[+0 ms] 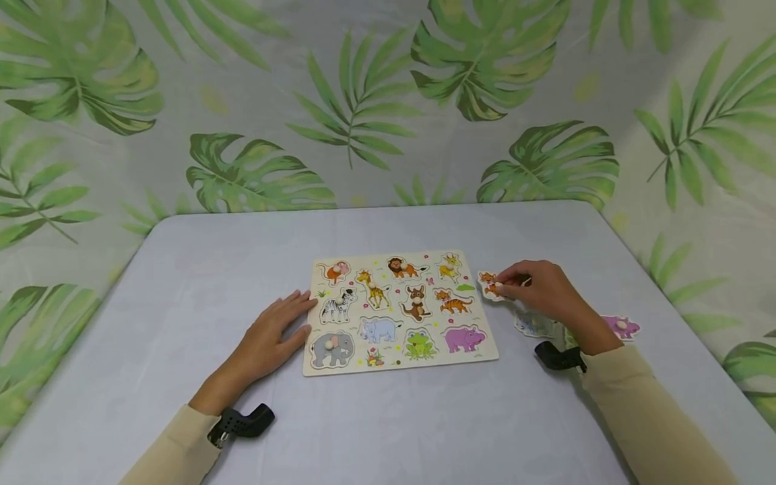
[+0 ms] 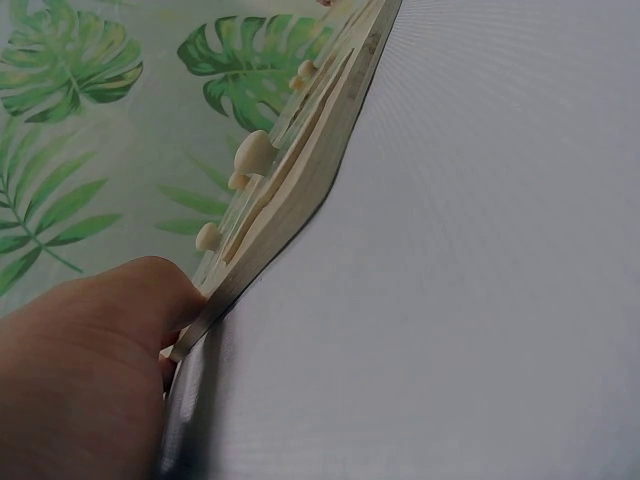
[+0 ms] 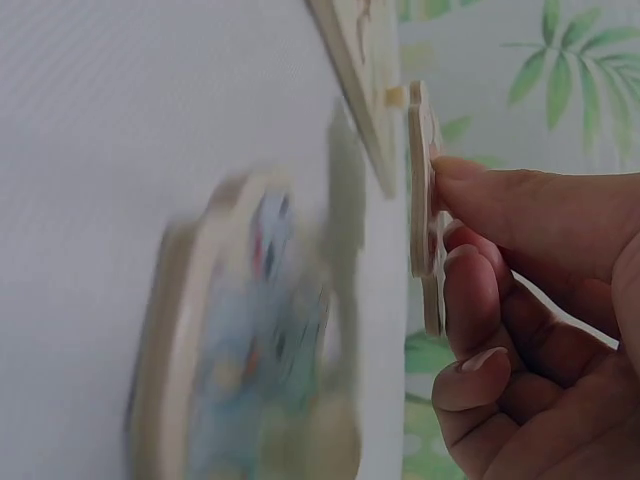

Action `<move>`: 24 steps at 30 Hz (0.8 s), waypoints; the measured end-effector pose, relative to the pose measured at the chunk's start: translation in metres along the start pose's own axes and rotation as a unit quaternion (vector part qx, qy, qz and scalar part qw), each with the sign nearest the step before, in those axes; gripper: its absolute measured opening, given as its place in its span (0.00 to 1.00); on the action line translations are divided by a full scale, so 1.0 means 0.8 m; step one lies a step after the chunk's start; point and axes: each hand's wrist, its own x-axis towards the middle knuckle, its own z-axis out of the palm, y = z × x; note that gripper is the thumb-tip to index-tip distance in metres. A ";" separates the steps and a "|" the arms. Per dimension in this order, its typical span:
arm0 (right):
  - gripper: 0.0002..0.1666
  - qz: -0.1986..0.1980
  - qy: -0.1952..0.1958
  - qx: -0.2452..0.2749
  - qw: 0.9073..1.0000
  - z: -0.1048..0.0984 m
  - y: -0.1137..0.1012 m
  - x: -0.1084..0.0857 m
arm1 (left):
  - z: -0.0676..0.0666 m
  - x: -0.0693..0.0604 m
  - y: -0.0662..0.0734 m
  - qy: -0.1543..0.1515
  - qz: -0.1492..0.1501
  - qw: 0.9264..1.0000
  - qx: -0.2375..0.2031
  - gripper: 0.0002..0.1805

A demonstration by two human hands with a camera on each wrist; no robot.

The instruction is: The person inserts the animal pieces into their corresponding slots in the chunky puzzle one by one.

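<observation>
A wooden animal puzzle board [image 1: 394, 311] lies on the table, with knobbed pieces such as an elephant [image 1: 339, 353] and a monkey [image 1: 327, 269] set in it. My left hand [image 1: 261, 347] rests at its left edge, fingers extended; in the left wrist view the thumb [image 2: 160, 290] touches the board's edge [image 2: 300, 190]. Between thumb and fingertips, my right hand [image 1: 542, 289] pinches a tiger puzzle piece [image 1: 487, 277] just off the board's right edge. In the right wrist view that piece [image 3: 420, 180] is seen edge-on, raised above the table.
Right of the board, beneath my right hand, lie a bluish-grey animal piece [image 1: 533, 325] and a purple hippo piece [image 1: 623, 327]. A green piece is partly hidden by the wrist. A leaf-patterned cloth [image 1: 376, 182] hangs behind the white-covered table [image 1: 400, 431].
</observation>
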 end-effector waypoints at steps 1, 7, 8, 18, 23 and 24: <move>0.10 -0.002 -0.001 0.002 1.000 0.002 -0.003 0.002 | 0.000 0.000 0.000 0.000 0.000 1.000 0.000 0.27; 0.10 -0.019 0.000 0.013 1.000 0.011 -0.020 0.015 | 0.000 0.000 0.001 -0.001 0.000 1.000 -0.003 0.27; 0.10 -0.020 0.001 0.014 1.000 0.013 -0.022 0.017 | 0.000 0.000 0.002 -0.001 0.001 1.000 -0.004 0.27; 0.11 -0.022 -0.005 0.021 1.000 0.022 -0.044 0.029 | -0.001 0.000 0.001 0.006 0.007 1.000 0.000 0.27; 0.11 -0.015 -0.014 0.029 0.999 0.026 -0.046 0.030 | -0.001 -0.001 0.000 0.003 0.004 1.000 -0.004 0.27; 0.10 -0.014 -0.014 0.031 0.999 0.027 -0.046 0.031 | -0.001 0.000 0.000 0.001 0.002 1.000 -0.005 0.27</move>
